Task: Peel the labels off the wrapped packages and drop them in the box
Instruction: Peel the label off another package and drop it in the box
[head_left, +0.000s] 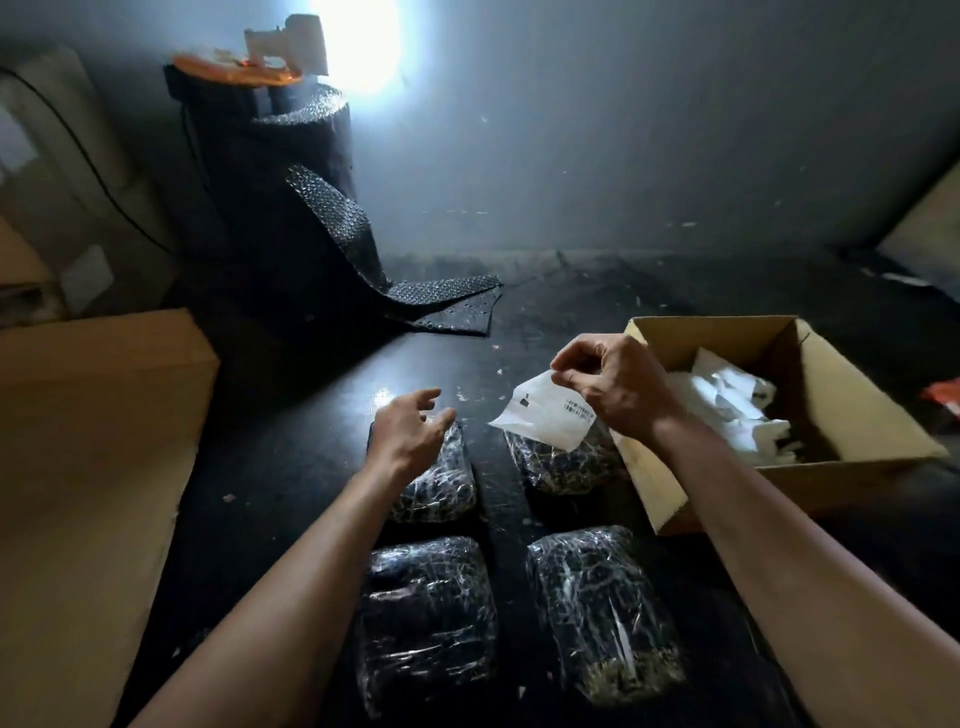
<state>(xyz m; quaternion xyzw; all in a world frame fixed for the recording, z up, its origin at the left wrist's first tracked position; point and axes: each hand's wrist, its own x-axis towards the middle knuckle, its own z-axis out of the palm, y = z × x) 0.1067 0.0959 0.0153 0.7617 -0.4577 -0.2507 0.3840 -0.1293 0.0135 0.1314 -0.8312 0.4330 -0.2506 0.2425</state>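
Observation:
Several black packages wrapped in clear film lie on the dark table in two rows. My right hand (613, 387) pinches a white label (545, 415) by its top edge, holding it above the far right package (563, 465), just left of the open cardboard box (852, 415). The label's lower part hangs close to that package; whether it still sticks is unclear. My left hand (410, 431) hovers with loosely spread fingers over the far left package (441, 480), holding nothing. Two more packages (428, 618) (602, 613) lie nearer to me. White peeled labels (737, 402) fill the box.
A roll of black bubble wrap (306, 192) stands at the back left, its loose end trailing onto the table. A large cardboard box (88, 441) sits at the left. An orange tape dispenser (244, 70) rests on top of the roll. A bright lamp glares behind.

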